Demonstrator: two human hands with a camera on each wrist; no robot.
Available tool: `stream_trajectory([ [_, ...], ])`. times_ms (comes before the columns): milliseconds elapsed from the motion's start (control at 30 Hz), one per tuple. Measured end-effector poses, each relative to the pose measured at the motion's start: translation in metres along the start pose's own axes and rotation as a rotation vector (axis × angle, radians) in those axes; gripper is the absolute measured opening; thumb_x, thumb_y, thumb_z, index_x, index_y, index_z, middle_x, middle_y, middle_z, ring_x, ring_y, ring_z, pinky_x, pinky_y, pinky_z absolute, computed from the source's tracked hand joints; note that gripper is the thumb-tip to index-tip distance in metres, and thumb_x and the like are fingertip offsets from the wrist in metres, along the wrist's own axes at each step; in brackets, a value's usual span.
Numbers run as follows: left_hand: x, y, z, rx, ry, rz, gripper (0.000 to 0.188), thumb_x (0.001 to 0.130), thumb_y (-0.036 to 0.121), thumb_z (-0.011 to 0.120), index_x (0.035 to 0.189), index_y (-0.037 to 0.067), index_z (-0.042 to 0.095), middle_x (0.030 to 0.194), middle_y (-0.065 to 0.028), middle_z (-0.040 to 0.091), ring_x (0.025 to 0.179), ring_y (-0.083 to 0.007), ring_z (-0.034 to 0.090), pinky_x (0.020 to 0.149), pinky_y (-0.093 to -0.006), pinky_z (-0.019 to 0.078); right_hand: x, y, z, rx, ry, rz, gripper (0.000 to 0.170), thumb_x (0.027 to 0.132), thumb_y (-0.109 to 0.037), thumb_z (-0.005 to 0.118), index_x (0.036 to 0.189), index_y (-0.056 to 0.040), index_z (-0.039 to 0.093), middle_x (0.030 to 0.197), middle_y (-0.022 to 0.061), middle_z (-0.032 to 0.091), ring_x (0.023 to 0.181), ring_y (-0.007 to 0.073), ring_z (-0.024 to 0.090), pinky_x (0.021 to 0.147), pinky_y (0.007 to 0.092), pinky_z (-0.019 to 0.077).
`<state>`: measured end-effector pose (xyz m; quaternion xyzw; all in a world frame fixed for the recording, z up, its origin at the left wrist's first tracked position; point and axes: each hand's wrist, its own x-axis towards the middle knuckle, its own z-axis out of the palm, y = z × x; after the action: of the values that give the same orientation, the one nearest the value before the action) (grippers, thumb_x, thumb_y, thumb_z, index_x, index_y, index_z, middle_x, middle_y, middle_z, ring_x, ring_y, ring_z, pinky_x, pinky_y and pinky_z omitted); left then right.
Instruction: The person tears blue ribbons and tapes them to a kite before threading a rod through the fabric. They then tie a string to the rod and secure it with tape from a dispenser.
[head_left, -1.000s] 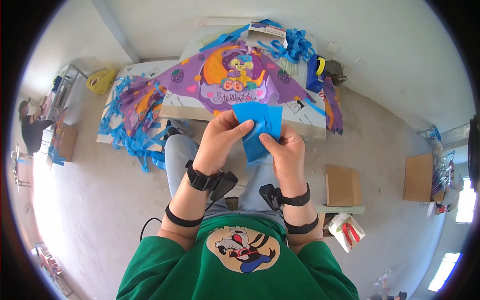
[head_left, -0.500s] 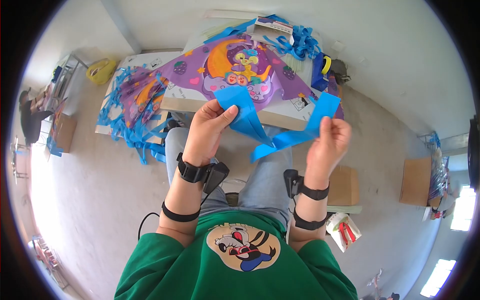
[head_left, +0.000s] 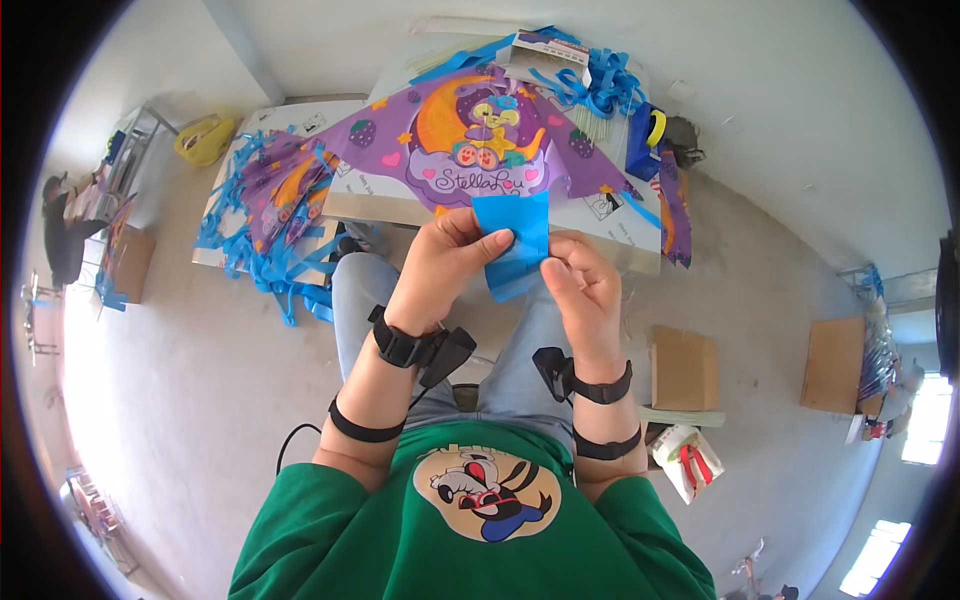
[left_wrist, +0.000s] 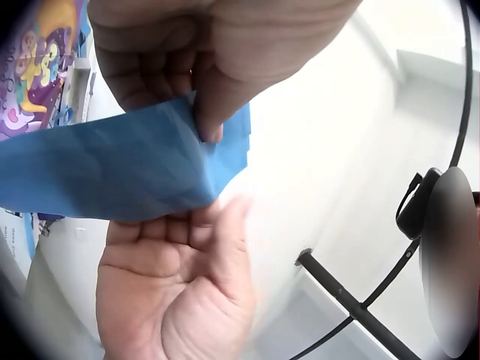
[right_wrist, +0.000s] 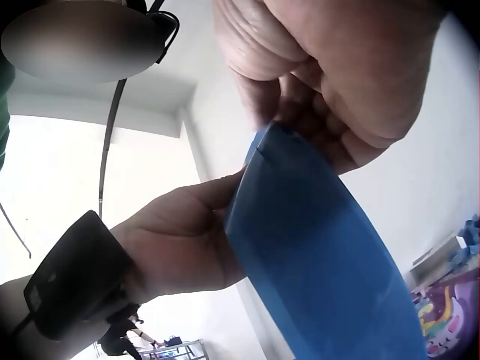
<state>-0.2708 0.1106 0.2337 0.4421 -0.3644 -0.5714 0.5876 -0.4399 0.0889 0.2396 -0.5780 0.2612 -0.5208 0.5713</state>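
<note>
In the head view a wide blue ribbon (head_left: 512, 228), folded in layers, is held up in front of the chest. My left hand (head_left: 448, 258) pinches its left side, thumb on the near face and fingers behind. At the right edge is my right hand (head_left: 588, 290), its thumb by the edge and its curled fingers behind the ribbon. The left wrist view shows the left thumb (left_wrist: 212, 124) pressing near the ribbon's fold. Past the hands, a purple kite sail (head_left: 400, 150) with a cartoon rabbit and "StellaLou" lettering lies spread on the table (head_left: 390, 222).
Blue ribbons (head_left: 280, 285) and another purple sail (head_left: 285, 195) pile up at the left. An open white box (head_left: 545, 58), more ribbon (head_left: 610, 85) and a blue tape dispenser (head_left: 640, 145) sit at the back right. A cardboard box (head_left: 685, 370) stands right of the legs.
Half a second ago my right hand was out to the right, drawing a ribbon length away from the left hand's layers. It has come back beside the left hand, and the ribbon is gathered together.
</note>
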Motion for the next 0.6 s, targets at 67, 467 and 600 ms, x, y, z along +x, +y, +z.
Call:
stream_trajectory([
  [67,0.000,0.002,0.001,0.011,-0.002,0.004,0.018,0.085,0.010,0.067,0.101,0.001,0.065,0.089,-0.0011,0.066,0.080,-0.0064,0.058,0.074,-0.0221,0.0469,0.002,0.008,-0.004,-0.260,0.019,-0.018,0.011,0.087,-0.006,0.063,0.089,0.0042,0.061,0.078,-0.0005,0.056,0.067,0.0046,0.047,0.059,0.0191,0.0381],
  [467,0.024,0.011,-0.050,0.080,0.179,0.127,0.013,0.086,0.012,0.066,0.097,0.005,0.066,0.088,0.0000,0.066,0.080,-0.0067,0.058,0.075,-0.0218,0.0448,0.010,0.012,-0.059,0.178,0.438,-0.005,0.006,0.086,-0.009,0.065,0.088,-0.0039,0.063,0.073,-0.0057,0.052,0.063,0.0023,0.042,0.056,0.0168,0.0310],
  [600,0.036,0.056,-0.126,0.210,0.357,0.216,0.007,0.086,0.016,0.066,0.090,0.011,0.065,0.070,0.0100,0.052,0.058,-0.0004,0.036,0.053,-0.0174,0.0269,-0.004,-0.010,-0.139,0.209,0.763,-0.063,0.006,0.087,-0.009,0.064,0.090,-0.0036,0.062,0.083,0.0017,0.060,0.073,0.0086,0.053,0.067,0.0241,0.0443],
])
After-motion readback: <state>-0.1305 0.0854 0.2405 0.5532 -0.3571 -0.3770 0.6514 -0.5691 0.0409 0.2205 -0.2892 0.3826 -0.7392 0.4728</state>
